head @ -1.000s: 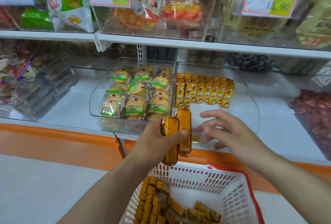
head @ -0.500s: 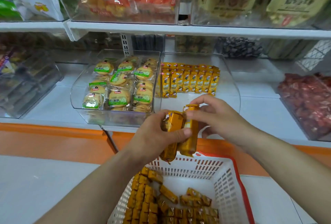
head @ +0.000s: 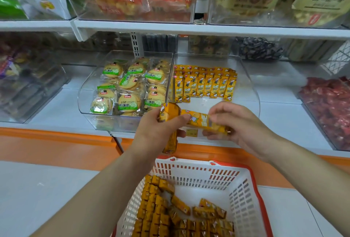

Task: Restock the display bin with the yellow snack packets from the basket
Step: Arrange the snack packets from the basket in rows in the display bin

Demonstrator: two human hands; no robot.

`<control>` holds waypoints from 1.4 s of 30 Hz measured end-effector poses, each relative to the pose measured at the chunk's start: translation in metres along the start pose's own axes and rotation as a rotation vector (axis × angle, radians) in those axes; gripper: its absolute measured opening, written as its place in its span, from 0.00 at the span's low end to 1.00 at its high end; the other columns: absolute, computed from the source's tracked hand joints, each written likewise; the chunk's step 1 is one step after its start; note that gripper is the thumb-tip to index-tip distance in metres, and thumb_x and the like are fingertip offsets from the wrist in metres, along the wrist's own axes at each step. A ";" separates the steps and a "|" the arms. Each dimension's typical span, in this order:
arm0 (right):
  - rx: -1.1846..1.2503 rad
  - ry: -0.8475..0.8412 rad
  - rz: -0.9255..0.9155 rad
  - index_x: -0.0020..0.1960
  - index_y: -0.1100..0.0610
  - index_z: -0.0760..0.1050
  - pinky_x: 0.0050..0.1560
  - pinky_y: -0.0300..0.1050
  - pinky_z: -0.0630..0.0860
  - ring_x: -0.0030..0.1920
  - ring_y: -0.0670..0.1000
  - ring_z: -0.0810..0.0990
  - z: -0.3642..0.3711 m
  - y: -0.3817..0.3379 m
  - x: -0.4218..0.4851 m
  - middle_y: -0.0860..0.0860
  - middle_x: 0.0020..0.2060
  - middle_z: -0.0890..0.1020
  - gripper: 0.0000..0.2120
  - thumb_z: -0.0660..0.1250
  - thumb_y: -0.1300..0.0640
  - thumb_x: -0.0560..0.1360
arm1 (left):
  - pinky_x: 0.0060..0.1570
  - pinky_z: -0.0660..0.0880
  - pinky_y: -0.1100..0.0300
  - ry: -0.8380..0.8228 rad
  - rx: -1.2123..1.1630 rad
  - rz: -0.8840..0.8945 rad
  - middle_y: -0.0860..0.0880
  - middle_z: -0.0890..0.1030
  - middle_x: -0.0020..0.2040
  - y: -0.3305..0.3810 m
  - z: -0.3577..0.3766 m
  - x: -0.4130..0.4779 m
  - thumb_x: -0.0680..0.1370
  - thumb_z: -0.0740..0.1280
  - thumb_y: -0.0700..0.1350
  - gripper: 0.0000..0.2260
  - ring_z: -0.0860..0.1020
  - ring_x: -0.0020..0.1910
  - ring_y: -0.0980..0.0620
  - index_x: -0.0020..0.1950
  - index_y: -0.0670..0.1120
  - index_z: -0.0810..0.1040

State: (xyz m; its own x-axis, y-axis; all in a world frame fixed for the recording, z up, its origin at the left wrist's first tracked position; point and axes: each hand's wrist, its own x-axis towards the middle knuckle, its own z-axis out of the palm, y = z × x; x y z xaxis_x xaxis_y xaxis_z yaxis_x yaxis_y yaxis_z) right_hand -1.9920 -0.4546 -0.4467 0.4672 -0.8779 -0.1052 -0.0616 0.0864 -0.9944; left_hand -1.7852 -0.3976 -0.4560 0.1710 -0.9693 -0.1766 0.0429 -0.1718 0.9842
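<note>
My left hand [head: 159, 132] grips a small bunch of yellow snack packets [head: 169, 112] upright, just in front of the clear display bin [head: 251, 92]. My right hand [head: 240, 125] pinches one yellow packet [head: 200, 121], which lies sideways between the two hands. A row of yellow packets [head: 204, 85] stands along the back of the bin, and the bin's front floor is bare. Below, a white basket with a red rim [head: 251, 185] holds several more yellow packets [head: 170, 216].
A clear bin of green-labelled round biscuits [head: 126, 87] sits directly left of the display bin. A bin of red sweets [head: 329, 108] stands at the right. An upper shelf [head: 189, 27] with price tags overhangs the bins. An orange ledge [head: 56, 147] runs along the shelf front.
My right hand has reached the bunch and drawn one packet out sideways to the right. The view has tilted down, showing more of the basket.
</note>
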 end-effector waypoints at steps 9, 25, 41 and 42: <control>-0.187 -0.084 -0.055 0.60 0.40 0.76 0.40 0.41 0.80 0.43 0.51 0.85 0.017 -0.003 0.000 0.48 0.45 0.84 0.20 0.73 0.62 0.75 | 0.25 0.72 0.66 -0.050 0.067 0.040 0.53 0.85 0.33 0.004 -0.003 0.003 0.74 0.77 0.52 0.08 0.82 0.30 0.56 0.47 0.49 0.85; -0.536 0.484 -0.113 0.50 0.49 0.73 0.42 0.49 0.77 0.44 0.55 0.79 -0.044 0.024 0.154 0.49 0.40 0.78 0.20 0.78 0.66 0.68 | 0.40 0.85 0.57 0.039 0.138 0.075 0.50 0.86 0.51 0.001 -0.036 0.022 0.75 0.76 0.43 0.18 0.85 0.49 0.49 0.64 0.53 0.78; -0.740 0.534 -0.016 0.51 0.56 0.74 0.39 0.42 0.67 0.44 0.53 0.80 -0.034 0.052 0.212 0.49 0.37 0.81 0.16 0.78 0.59 0.69 | 0.38 0.83 0.62 0.089 0.204 0.077 0.57 0.85 0.50 -0.010 -0.036 0.040 0.71 0.80 0.48 0.20 0.85 0.45 0.59 0.57 0.59 0.74; -0.757 0.542 -0.005 0.52 0.58 0.75 0.41 0.42 0.67 0.45 0.52 0.79 -0.035 0.047 0.205 0.50 0.40 0.81 0.17 0.78 0.57 0.69 | 0.40 0.84 0.60 0.088 0.203 0.075 0.56 0.85 0.50 -0.010 -0.034 0.040 0.71 0.80 0.48 0.20 0.85 0.45 0.58 0.55 0.60 0.74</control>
State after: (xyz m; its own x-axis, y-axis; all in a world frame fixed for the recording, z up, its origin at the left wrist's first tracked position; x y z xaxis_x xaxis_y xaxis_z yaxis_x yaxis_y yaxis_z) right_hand -1.9296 -0.6472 -0.5144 0.0055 -0.9940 0.1096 -0.7088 -0.0812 -0.7007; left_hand -1.7450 -0.4281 -0.4736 0.2518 -0.9631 -0.0947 -0.1707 -0.1405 0.9753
